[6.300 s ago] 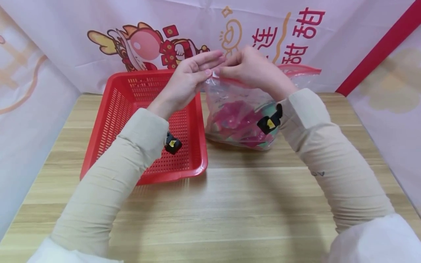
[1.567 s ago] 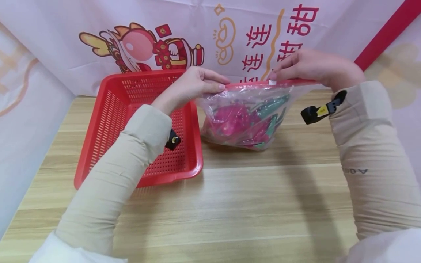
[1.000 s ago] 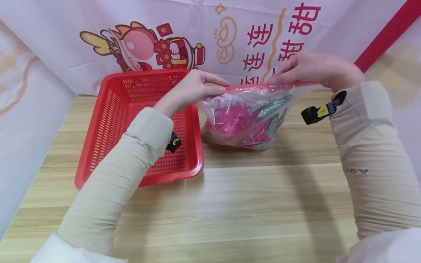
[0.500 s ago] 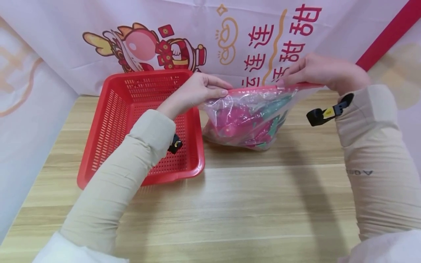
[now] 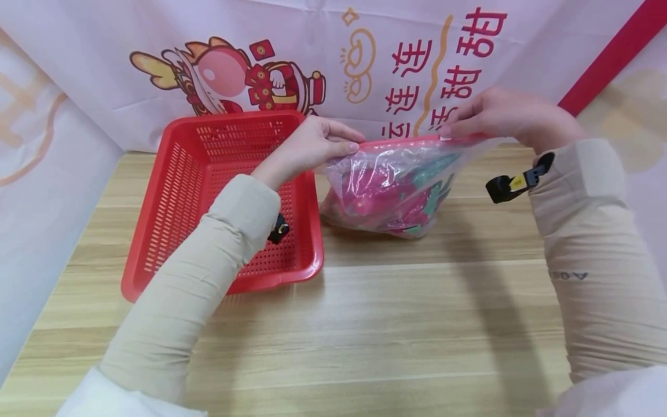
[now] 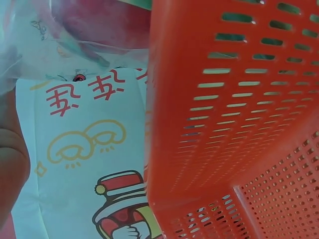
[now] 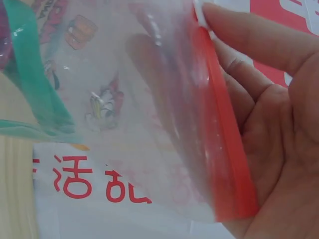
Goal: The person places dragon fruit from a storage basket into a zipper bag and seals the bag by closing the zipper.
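Note:
A clear zip bag (image 5: pixel 375 197) with a red zip strip (image 7: pixel 224 124) stands on the table, holding pink and green things seen blurred through the plastic. My left hand (image 5: pixel 307 145) pinches the bag's top left corner between thumb and fingers. Farther right along the strip, my right hand (image 5: pixel 505 119) pinches the small white slider (image 7: pixel 200 14), its thumb and index finger on either side of the zip. The strip runs straight between both hands, and its right end lies against the right palm in the right wrist view.
A red perforated plastic basket (image 5: pixel 316 249) stands left of the bag, beneath my left forearm; its wall (image 6: pixel 174 99) fills much of the left wrist view. Behind, a printed white cloth (image 5: pixel 333 35) hangs at the table's back edge. The wooden table (image 5: pixel 375 336) extends in front.
Since the oldest frame, my right hand has moved with the slider from the bag's left corner toward its right end, and the mouth's edges have come together. The last second brings little further movement.

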